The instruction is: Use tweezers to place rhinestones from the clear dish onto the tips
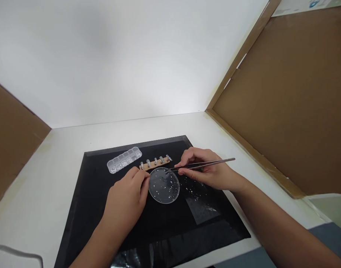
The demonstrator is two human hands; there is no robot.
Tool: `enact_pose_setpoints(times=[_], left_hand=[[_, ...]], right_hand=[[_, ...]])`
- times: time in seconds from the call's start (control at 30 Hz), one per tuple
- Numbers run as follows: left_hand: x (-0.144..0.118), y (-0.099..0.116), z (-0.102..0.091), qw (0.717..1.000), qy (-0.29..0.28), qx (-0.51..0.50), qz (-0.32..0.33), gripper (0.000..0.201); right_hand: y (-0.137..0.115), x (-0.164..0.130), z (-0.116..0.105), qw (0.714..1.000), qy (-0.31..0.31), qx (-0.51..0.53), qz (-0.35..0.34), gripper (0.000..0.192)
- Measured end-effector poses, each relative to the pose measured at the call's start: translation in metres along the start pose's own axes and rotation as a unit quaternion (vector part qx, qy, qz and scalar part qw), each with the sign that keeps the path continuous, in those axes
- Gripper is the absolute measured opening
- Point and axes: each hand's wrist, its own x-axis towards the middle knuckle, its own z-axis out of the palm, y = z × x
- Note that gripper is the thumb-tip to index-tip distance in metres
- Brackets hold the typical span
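Observation:
Tweezers (pixel 206 164) are pinched in my right hand (pixel 208 167), their tips over the upper right part of a clear round dish (pixel 161 188). Tiny shiny gems are scattered in the dish. Whether the tips hold a gem is too small to tell. My left hand (pixel 127 197) is closed, fingertips pressed together at the dish's upper left rim, close to a wooden strip (pixel 152 165). What those fingers grip is hidden. Several clear, nail-shaped tips stand along the strip; the rightmost tip (pixel 169 158) looks studded with gems.
A clear compartment box (pixel 124 160) with glittering bits lies at the back left of a black mat (pixel 95 201). More gems (pixel 197 192) are strewn right of the dish, near a clear plastic sheet (pixel 202 210). Brown boards (pixel 287 100) flank the white table. A cable (pixel 16 252) lies front left.

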Motion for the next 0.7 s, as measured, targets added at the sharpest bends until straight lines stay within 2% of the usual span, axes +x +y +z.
enact_pose_setpoints(times=[0.2,0.37,0.5,0.7], left_hand=[[0.002,0.005,-0.004,0.996,-0.055,0.066,-0.026,0.025],[0.005,0.007,-0.007,0.987,-0.106,0.085,-0.083,0.030],[0.005,0.007,-0.010,0.986,-0.117,0.052,-0.104,0.021],[0.003,0.007,-0.010,0.987,-0.115,0.053,-0.098,0.025]], right_hand=[[-0.002,0.000,-0.002,0.999,-0.034,0.029,0.004,0.011],[0.000,0.001,0.001,0.999,-0.046,0.019,0.005,0.012],[0.001,0.001,0.004,0.999,-0.049,0.007,0.007,0.013],[-0.003,0.001,0.006,0.998,-0.065,-0.003,-0.010,0.012]])
